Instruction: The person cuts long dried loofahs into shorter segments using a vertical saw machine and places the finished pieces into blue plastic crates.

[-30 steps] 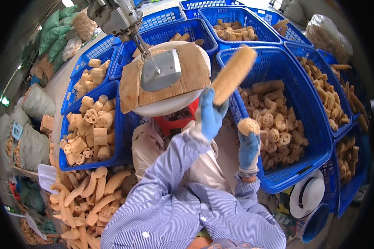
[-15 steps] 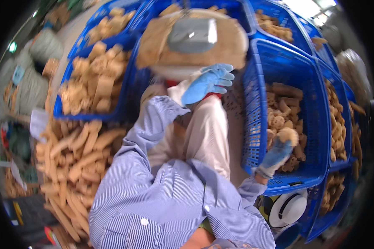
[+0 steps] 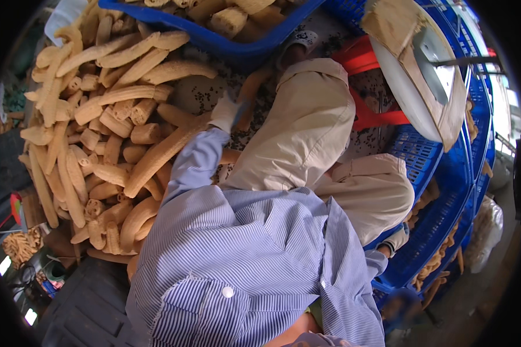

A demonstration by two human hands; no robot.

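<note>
Speckled floor (image 3: 201, 93), loofah pile (image 3: 118, 120) at ten o'clock. Left hand (image 3: 228, 113) at eleven beside shaded loofah (image 3: 255, 91), reaching step imo; next calls for firm wrap. Right hand (image 3: 397, 238) at four by blue basket (image 3: 406, 263). Can't tell either grip.

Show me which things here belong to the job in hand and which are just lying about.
Likely in the job:
luffa-like lengths, by the left hand
blue basket, by the right hand
cut pieces
cardboard-topped stand

Probably just lying about:
plastic bag
white plastic container
</note>
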